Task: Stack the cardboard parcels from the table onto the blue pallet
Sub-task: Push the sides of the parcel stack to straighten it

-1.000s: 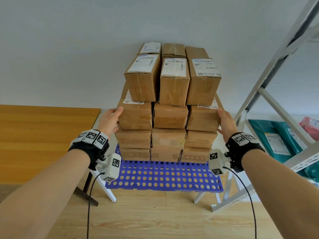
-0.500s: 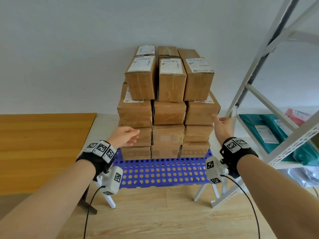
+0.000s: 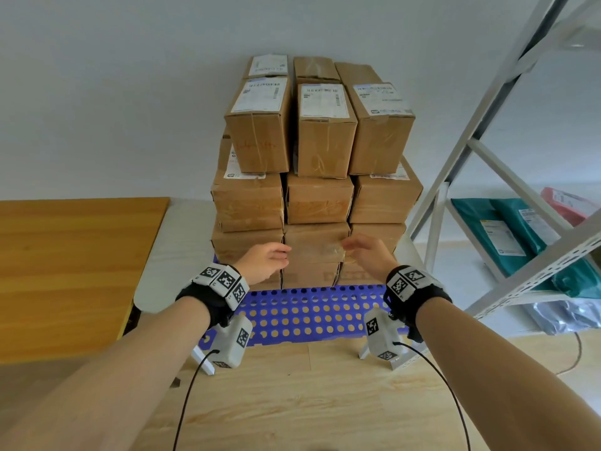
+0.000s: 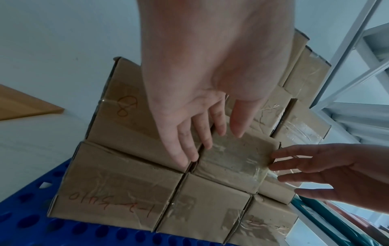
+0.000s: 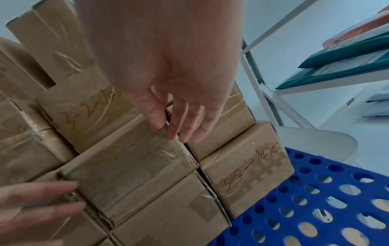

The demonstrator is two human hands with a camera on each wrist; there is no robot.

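Cardboard parcels (image 3: pixel 318 141) stand several layers high on the blue perforated pallet (image 3: pixel 309 317). Both hands hover at the front of the stack, on either side of a taped middle parcel (image 3: pixel 315 247) in the second layer from the bottom. My left hand (image 3: pixel 279 255) has its fingers (image 4: pixel 189 149) loosely extended at that parcel's (image 4: pixel 231 159) left edge. My right hand (image 3: pixel 354 249) reaches its fingers (image 5: pixel 174 126) to the parcel's (image 5: pixel 130 166) right edge. Neither hand holds anything. Whether the fingertips touch the cardboard is unclear.
A wooden table (image 3: pixel 71 271) lies to the left of the pallet. A white metal rack (image 3: pixel 487 157) stands to the right, with teal mail bags (image 3: pixel 507 236) on its shelf. The pallet's front strip is bare. White legs (image 3: pixel 201 362) carry it above a pale wood floor (image 3: pixel 292 402).
Both hands left the outer sides of the stack, dropped lower and came together in front of the middle parcel. The stack has not moved.
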